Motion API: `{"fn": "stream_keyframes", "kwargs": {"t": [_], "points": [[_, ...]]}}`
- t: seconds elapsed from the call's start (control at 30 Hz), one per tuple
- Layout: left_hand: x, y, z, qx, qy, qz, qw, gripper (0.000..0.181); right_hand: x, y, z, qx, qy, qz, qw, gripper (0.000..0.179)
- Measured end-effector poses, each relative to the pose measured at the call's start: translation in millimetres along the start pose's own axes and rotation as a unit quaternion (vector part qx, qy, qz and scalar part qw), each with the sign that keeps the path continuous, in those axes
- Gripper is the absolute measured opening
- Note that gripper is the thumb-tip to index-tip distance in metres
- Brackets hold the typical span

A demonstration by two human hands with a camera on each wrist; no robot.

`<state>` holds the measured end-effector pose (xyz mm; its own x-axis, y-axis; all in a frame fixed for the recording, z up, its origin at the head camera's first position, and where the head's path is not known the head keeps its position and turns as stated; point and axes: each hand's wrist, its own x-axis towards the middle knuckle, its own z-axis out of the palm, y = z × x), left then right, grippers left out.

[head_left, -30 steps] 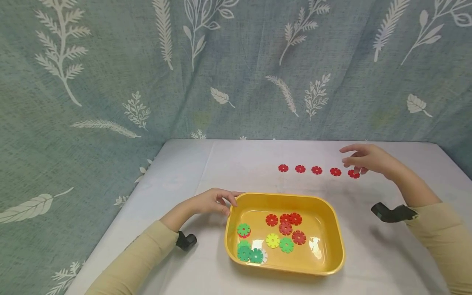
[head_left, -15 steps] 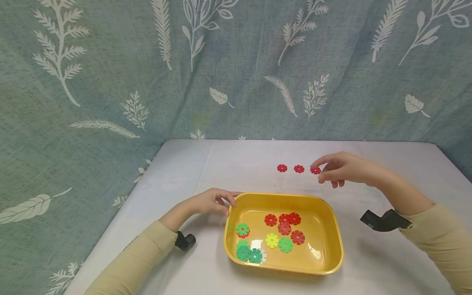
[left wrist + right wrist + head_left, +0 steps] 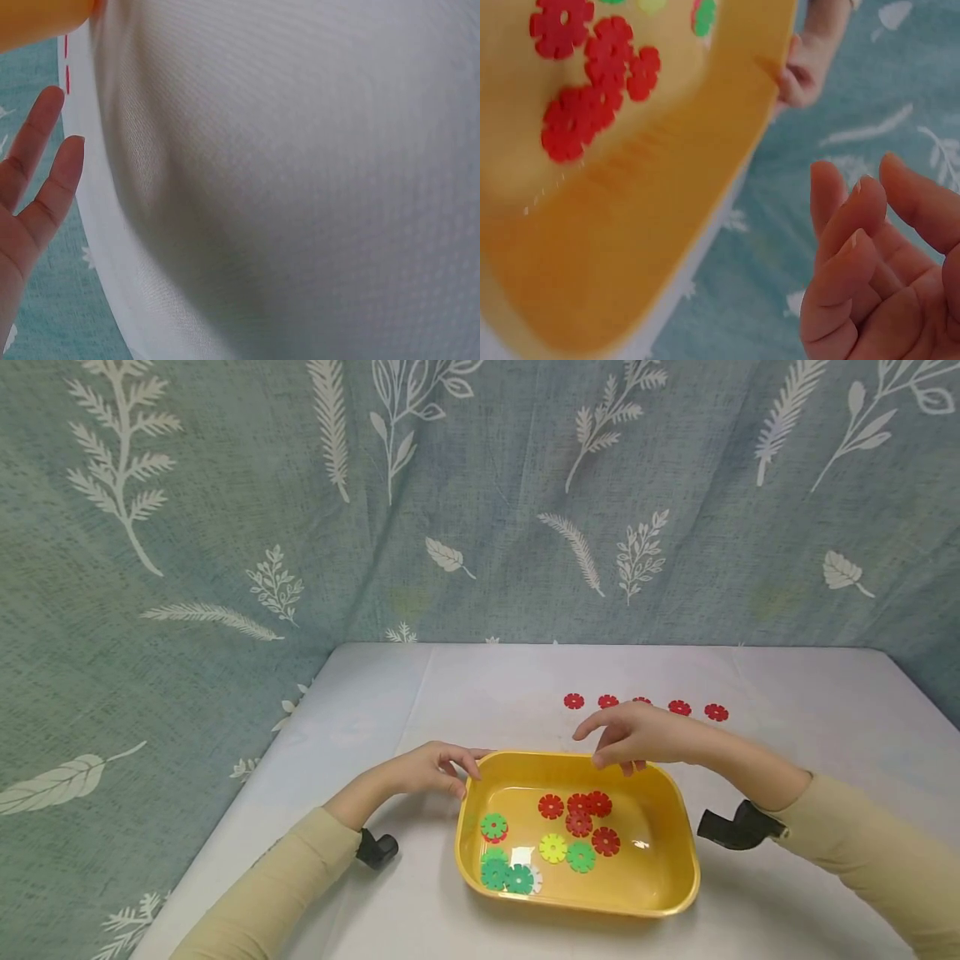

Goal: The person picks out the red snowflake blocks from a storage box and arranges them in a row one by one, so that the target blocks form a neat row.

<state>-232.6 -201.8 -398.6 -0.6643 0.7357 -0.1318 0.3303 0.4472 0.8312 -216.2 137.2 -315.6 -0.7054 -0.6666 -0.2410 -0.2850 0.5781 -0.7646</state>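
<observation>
In the head view, my left hand (image 3: pixel 431 770) is at the far left corner of a yellow plastic tray (image 3: pixel 678 843), pinching its rim between thumb and index finger. Two of its other fingers (image 3: pixel 60 180) stretch out straight in the left wrist view. My right hand (image 3: pixel 643 733) hovers over the tray's far rim, holding nothing, its fingers loosely bent. Inside the tray lie notched plastic discs: several red discs (image 3: pixel 606 841), a yellow disc (image 3: pixel 553 848), several green discs (image 3: pixel 581 857) and a partly covered white disc (image 3: pixel 536 881).
Beyond the tray, several red discs (image 3: pixel 716 712) form a row on the white tablecloth (image 3: pixel 465 693); my right hand partly covers one. A blue-green leaf-patterned curtain (image 3: pixel 480 510) hangs behind the table and on its left.
My right hand has moved left and nearer, from above the right end of the red row to the tray's far rim. The left hand has stayed on the tray's corner.
</observation>
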Motion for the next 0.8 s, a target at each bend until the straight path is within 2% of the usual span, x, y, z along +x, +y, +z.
{"fn": "stream_keyframes", "kwargs": {"t": [0.4, 0.67, 0.8], "points": [[-0.1, 2.4, -0.5, 0.001, 0.002, -0.001, 1.0000, 0.021, 31.3, 0, 31, -0.018, -0.045, 0.045, 0.9978, 0.036], [-0.5, 1.8, 0.0, 0.005, 0.003, -0.002, 1.0000, 0.022, 42.9, 2, 44, -0.051, -0.055, 0.054, 0.9957, 0.037], [-0.8, 1.7, 0.3, 0.004, 0.005, -0.004, 1.0000, 0.022, 48.3, 3, 50, -0.068, -0.057, 0.070, 0.9936, 0.039]]}}
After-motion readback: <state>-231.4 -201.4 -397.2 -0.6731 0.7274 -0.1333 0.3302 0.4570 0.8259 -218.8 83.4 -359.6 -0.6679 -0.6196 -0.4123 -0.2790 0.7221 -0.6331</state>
